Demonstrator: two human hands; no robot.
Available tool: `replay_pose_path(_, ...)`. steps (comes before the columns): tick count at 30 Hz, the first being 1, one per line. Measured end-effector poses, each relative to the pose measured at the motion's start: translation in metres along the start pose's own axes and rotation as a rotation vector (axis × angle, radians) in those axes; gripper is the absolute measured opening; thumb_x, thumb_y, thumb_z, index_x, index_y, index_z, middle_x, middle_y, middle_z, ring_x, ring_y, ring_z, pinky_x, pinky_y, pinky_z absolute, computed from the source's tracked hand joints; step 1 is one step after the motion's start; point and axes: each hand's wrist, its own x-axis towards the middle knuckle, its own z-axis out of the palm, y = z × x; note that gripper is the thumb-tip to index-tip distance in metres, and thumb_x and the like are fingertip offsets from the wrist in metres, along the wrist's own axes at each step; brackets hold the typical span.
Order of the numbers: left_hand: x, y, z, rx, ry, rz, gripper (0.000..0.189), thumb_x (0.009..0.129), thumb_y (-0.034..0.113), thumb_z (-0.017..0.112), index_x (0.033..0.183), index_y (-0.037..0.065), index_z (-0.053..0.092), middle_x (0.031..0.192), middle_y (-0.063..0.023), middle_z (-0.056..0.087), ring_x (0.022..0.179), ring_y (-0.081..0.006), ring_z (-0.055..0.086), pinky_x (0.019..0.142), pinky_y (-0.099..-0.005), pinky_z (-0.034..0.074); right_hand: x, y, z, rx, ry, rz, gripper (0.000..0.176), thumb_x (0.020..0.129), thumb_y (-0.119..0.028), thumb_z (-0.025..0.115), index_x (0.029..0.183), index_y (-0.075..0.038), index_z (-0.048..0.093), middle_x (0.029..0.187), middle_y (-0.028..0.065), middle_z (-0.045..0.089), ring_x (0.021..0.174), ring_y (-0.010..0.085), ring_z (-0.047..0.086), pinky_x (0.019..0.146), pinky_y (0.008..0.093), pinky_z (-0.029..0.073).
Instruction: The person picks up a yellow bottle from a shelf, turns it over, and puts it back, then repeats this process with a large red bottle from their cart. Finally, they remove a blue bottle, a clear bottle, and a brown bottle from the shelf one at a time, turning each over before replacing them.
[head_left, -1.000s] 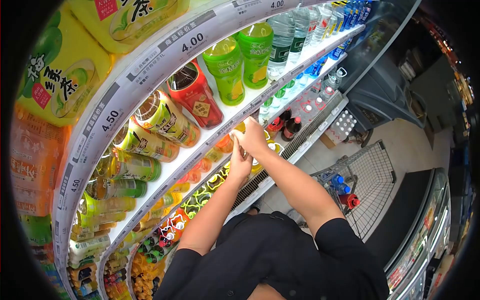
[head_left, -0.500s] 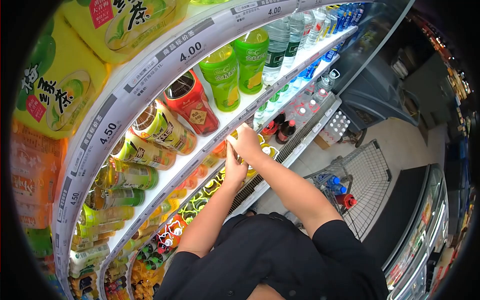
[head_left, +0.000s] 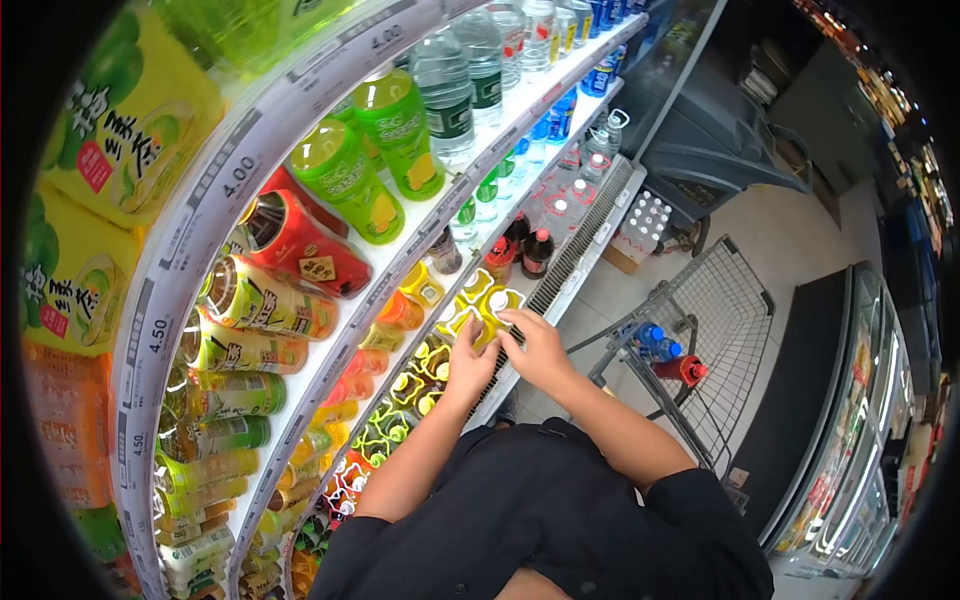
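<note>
Both my hands hang over the lowest shelf, close together with the fingertips almost meeting. My left hand [head_left: 472, 364] has its fingers stretched forward and nothing in them. My right hand [head_left: 536, 350] is open too, thumb apart from the bent fingers, which overlap the edge of the yellow bottles in this view. Those large yellow bottles [head_left: 477, 303] have carrying loops at the neck and stand right past my fingertips. Behind them are dark cola bottles with red caps [head_left: 537, 253]. Bottles with green-yellow loops [head_left: 385, 430] line the shelf left of my left hand.
A metal shopping cart [head_left: 735, 330] stands at the right, holding blue-capped bottles [head_left: 657, 342] and a red-capped bottle [head_left: 681, 370]. Curved shelves with price strips [head_left: 235, 180] rise at the left. A freezer case [head_left: 850, 430] is at far right, and packed bottles [head_left: 643, 225] sit on the floor.
My hands have come down from the middle shelf's edge to the bottom shelf and moved slightly apart. The camera view has shifted, so the shelves appear further left.
</note>
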Motion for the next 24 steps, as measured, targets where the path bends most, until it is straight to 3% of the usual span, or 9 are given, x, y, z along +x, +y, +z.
replay_pose_path(2,-0.012,-0.006,0.023,0.174,-0.129,0.177,0.064,0.093,0.007,0.070,0.150,-0.004,0.042,0.141,-0.0261,0.057,0.133,-0.0306,0.057,0.107,-0.0401,0.050,-0.035,0.012,-0.039,-0.061,0.071,0.058,0.025,0.088,-0.007,0.070,0.113,0.000,0.069,0.112,0.0178,0.070,0.104,0.0364,0.066,0.091,0.0424,0.053)
replay_pose_path(4,-0.024,0.007,0.053,0.416,-0.199,0.402,0.051,0.089,0.007,0.071,0.136,-0.003,0.058,0.131,-0.0277,0.063,0.126,-0.0407,0.060,0.106,-0.0447,0.048,-0.067,0.023,-0.076,-0.132,0.155,0.131,0.023,0.087,-0.005,0.071,0.110,0.000,0.070,0.107,0.0170,0.070,0.098,0.0358,0.067,0.087,0.0421,0.053)
replay_pose_path(6,-0.032,0.012,0.085,0.572,-0.283,0.639,0.048,0.087,0.008,0.072,0.133,-0.003,0.060,0.129,-0.0279,0.064,0.127,-0.0441,0.058,0.109,-0.0461,0.046,-0.103,0.032,-0.111,-0.288,0.344,0.119,0.019,0.086,-0.004,0.071,0.105,-0.001,0.069,0.100,0.0155,0.070,0.092,0.0355,0.065,0.084,0.0421,0.053)
replay_pose_path(8,-0.041,0.021,0.118,0.582,-0.481,0.729,0.046,0.087,0.008,0.072,0.130,-0.005,0.060,0.131,-0.0260,0.063,0.132,-0.0449,0.054,0.111,-0.0473,0.044,-0.138,0.034,-0.140,-0.378,0.427,0.170,0.020,0.085,-0.001,0.071,0.105,-0.002,0.068,0.103,0.0157,0.068,0.096,0.0366,0.063,0.087,0.0437,0.051)
replay_pose_path(10,-0.051,0.025,0.151,0.587,-0.683,0.778,0.051,0.087,0.011,0.074,0.132,-0.005,0.058,0.135,-0.0264,0.060,0.136,-0.0473,0.049,0.114,-0.0504,0.041,-0.173,0.038,-0.162,-0.542,0.505,0.235,0.023,0.084,0.001,0.069,0.106,-0.002,0.067,0.110,0.0169,0.066,0.104,0.0379,0.061,0.092,0.0463,0.049)
replay_pose_path(12,-0.067,0.018,0.195,0.696,-0.976,0.945,0.073,0.081,0.030,0.084,0.138,-0.002,0.054,0.147,-0.0273,0.050,0.146,-0.0505,0.034,0.119,-0.0599,0.031,-0.228,0.058,-0.188,-0.631,0.594,0.292,0.025,0.083,0.001,0.069,0.108,-0.002,0.066,0.114,0.0177,0.064,0.108,0.0385,0.060,0.094,0.0481,0.048)
replay_pose_path(17,-0.099,0.007,0.246,0.973,-1.340,0.967,0.113,0.067,0.054,0.089,0.155,0.004,0.038,0.162,-0.0256,0.030,0.156,-0.0451,0.014,0.123,-0.0651,0.013,-0.283,0.082,-0.236,-0.589,0.773,0.461,0.025,0.084,0.001,0.069,0.109,-0.001,0.066,0.110,0.0178,0.065,0.104,0.0372,0.062,0.091,0.0450,0.050)
replay_pose_path(22,-0.111,0.000,0.270,1.245,-1.403,0.961,0.125,0.066,0.071,0.081,0.159,0.004,0.029,0.164,-0.0261,0.026,0.157,-0.0437,0.011,0.124,-0.0641,0.007,-0.306,0.147,-0.285,-0.423,0.689,0.719,0.026,0.088,-0.005,0.071,0.113,-0.002,0.066,0.092,0.0126,0.068,0.074,0.0261,0.068,0.070,0.0366,0.056)
replay_pose_path(24,-0.111,-0.003,0.273,1.304,-1.394,0.953,0.129,0.068,0.080,0.073,0.160,0.001,0.026,0.164,-0.0260,0.026,0.156,-0.0435,0.013,0.124,-0.0650,0.006,-0.309,0.191,-0.302,-0.386,0.657,0.765,0.031,0.087,-0.010,0.073,0.116,-0.002,0.066,0.087,0.0122,0.070,0.071,0.0285,0.069,0.068,0.0384,0.057)
